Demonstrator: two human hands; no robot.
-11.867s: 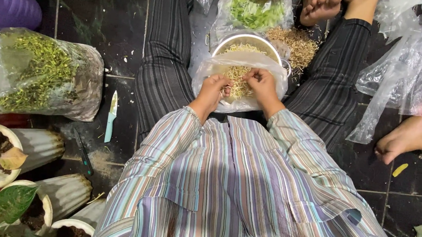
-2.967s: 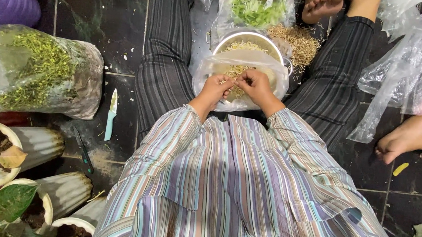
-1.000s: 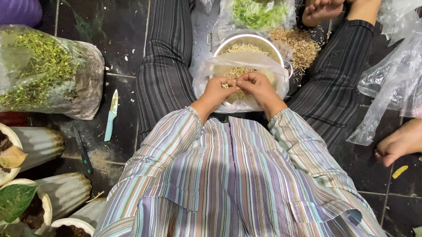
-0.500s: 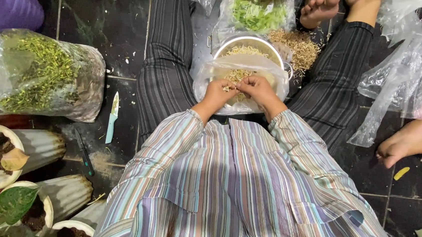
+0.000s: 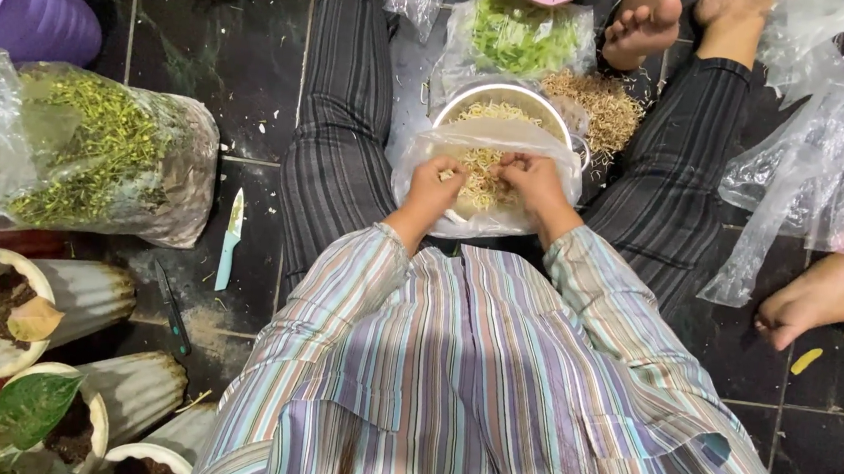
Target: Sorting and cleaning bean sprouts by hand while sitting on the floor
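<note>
Both your hands pinch sprouts (image 5: 483, 167) over the bag (image 5: 486, 187): left hand (image 5: 433, 190), right hand (image 5: 535, 181); bowl (image 5: 505, 98) just beyond catches them.

Bag of sprouts (image 5: 487, 177) lies between the legs, bowl (image 5: 503, 103) behind it.

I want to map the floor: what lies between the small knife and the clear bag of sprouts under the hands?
In the head view, the person's striped trouser leg lies between the knife and the clear bag.

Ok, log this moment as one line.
left hand: picking pale sprouts | right hand: same | over clear plastic bag | round metal bowl beyond
</note>
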